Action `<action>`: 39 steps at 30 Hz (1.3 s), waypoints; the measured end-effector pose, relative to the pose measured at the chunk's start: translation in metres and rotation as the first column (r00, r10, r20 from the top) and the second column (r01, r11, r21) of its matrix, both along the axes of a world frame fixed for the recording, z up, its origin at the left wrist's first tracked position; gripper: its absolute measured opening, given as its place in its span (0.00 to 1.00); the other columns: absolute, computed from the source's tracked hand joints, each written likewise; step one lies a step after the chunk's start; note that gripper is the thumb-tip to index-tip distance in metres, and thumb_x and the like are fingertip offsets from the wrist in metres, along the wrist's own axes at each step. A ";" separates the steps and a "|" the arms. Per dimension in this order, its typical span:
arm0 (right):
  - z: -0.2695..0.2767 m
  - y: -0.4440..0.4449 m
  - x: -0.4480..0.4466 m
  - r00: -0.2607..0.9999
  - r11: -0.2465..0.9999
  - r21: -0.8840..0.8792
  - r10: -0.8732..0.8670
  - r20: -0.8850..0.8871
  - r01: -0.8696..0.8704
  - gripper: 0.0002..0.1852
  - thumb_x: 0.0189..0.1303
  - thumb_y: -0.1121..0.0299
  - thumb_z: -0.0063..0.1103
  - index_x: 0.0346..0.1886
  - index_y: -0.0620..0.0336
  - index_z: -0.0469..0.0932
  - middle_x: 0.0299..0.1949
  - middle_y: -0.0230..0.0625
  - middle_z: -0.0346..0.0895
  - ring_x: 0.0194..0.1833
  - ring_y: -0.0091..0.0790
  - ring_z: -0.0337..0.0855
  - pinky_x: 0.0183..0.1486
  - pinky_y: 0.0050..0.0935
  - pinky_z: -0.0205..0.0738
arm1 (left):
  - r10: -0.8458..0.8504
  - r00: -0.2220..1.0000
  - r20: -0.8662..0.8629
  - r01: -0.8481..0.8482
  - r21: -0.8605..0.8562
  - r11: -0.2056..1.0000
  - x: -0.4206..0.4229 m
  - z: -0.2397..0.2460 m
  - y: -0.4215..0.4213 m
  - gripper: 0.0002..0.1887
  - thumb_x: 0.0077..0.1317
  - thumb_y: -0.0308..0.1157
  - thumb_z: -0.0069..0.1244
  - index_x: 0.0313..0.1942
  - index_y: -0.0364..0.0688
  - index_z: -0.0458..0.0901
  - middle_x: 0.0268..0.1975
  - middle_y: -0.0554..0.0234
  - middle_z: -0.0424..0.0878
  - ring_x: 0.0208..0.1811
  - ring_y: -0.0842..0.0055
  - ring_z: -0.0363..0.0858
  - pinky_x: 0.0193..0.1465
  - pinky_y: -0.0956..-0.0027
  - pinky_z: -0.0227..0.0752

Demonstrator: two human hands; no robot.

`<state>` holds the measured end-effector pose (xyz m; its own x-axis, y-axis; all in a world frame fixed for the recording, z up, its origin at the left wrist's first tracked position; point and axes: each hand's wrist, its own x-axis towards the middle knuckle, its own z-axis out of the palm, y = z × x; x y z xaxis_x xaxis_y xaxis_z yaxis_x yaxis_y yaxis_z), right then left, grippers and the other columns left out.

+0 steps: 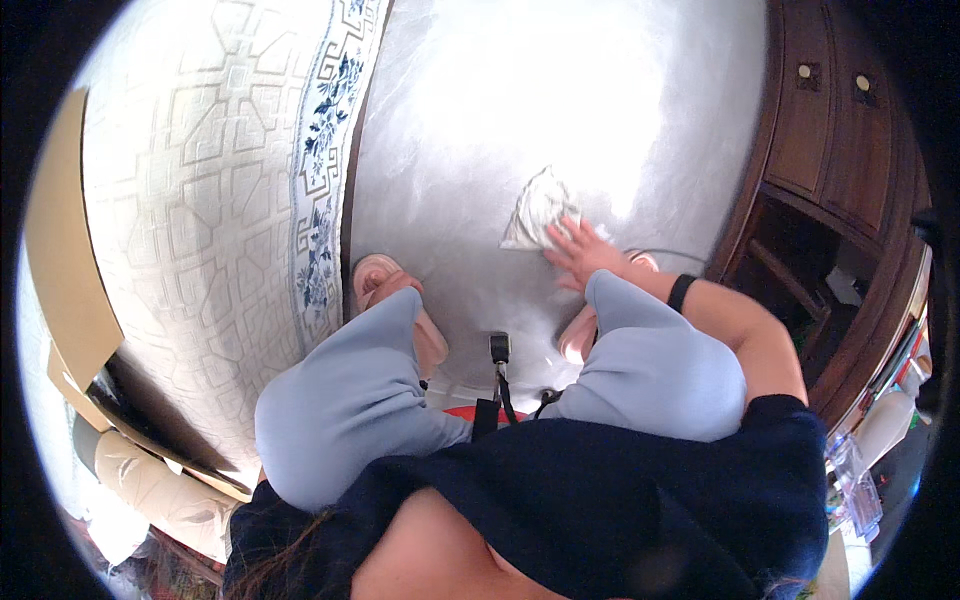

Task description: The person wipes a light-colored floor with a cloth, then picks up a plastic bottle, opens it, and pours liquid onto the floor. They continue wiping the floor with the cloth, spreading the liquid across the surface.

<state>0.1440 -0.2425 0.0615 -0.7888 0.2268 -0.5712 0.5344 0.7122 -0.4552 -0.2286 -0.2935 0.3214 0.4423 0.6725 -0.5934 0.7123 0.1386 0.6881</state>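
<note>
A crumpled pale cloth (541, 214) lies on the shiny grey floor (465, 195) ahead of my feet. My right hand (583, 253) is over the cloth's near right edge, fingers spread and slightly blurred. Its fingertips overlap the fabric, but I cannot tell how firmly they press on it. A black band (680, 292) circles my right wrist. My left hand is out of view; the left arm is hidden beside my bent left leg.
Pink slippers (433, 341) are on my feet, legs bent. A patterned white fabric cover (217, 165) hangs along the left. Dark wooden cabinets (806, 142) with an opening below line the right. A thin cable (675, 253) runs near the right slipper. Cardboard (64, 247) stands far left.
</note>
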 end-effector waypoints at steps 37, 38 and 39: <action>0.137 0.026 0.111 -0.594 -0.065 -0.763 -0.671 -0.444 0.644 0.27 0.61 0.64 0.64 0.60 0.68 0.72 0.51 0.40 0.79 0.52 0.28 0.77 0.55 0.26 0.70 | 0.754 0.564 0.337 -0.565 -0.509 0.650 -0.034 -0.046 -0.020 0.09 0.70 0.27 0.42 0.45 0.36 0.77 0.41 0.63 0.80 0.30 0.83 0.74 0.37 0.76 0.72; 0.143 0.022 0.113 -0.572 -0.065 -0.698 -0.630 -0.526 0.713 0.28 0.60 0.65 0.65 0.61 0.69 0.71 0.51 0.41 0.79 0.51 0.28 0.77 0.55 0.26 0.70 | 0.747 0.557 0.363 -0.568 -0.490 0.661 -0.030 -0.042 -0.020 0.09 0.70 0.27 0.42 0.45 0.36 0.77 0.41 0.63 0.80 0.30 0.83 0.74 0.37 0.76 0.72; 0.150 0.017 0.114 -0.553 -0.105 -0.621 -0.586 -0.592 0.777 0.29 0.59 0.67 0.66 0.62 0.70 0.70 0.52 0.42 0.79 0.51 0.29 0.78 0.54 0.27 0.71 | 0.746 0.545 0.383 -0.567 -0.487 0.664 -0.025 -0.039 -0.018 0.09 0.70 0.27 0.42 0.45 0.36 0.77 0.41 0.63 0.80 0.30 0.83 0.74 0.37 0.76 0.72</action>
<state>0.2577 -0.2254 0.2117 0.4397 0.8975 0.0330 0.1204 -0.0224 -0.9925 -0.2539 -0.3118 0.2824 0.2260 0.7482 -0.6238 -0.1152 0.6564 0.7455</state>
